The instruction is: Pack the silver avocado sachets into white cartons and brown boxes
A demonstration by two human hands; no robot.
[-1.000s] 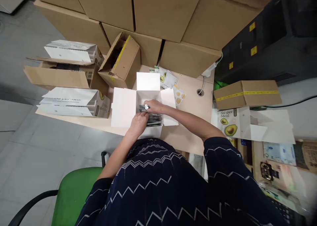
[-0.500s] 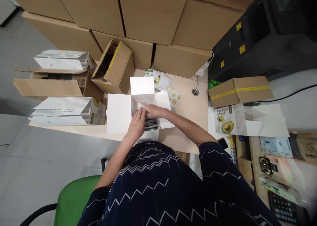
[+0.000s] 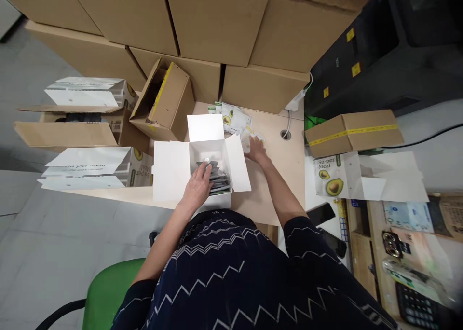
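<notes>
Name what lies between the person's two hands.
Head view: between the left hand and right hand lie dark packets inside the open white box, and its right-side flap.

Left grip (image 3: pixel 197 184) nearer, right grip (image 3: pixel 257 150) farther out (backs showing)

A pale wood table against a wall of stacked cartons, over a grey tiled floor.
The rectangular, light wood-grain table (image 3: pixel 291 161) has a round cable hole (image 3: pixel 285 135) near its far right corner, with a thin white cable (image 3: pixel 289 121) running down to it. Large plain brown cardboard cartons (image 3: pixel 217 23) rise in stacked rows behind. Smooth grey floor tiles (image 3: pixel 32 248) with thin seams spread on the left, where a green-seated chair (image 3: pixel 112 296) with a curved black armrest (image 3: pixel 61 313) stands near the table. On the right, a bulky black machine (image 3: pixel 415 74) with yellow stickers stands before a whitish wall (image 3: pixel 446 156); the light is soft and even.
</notes>
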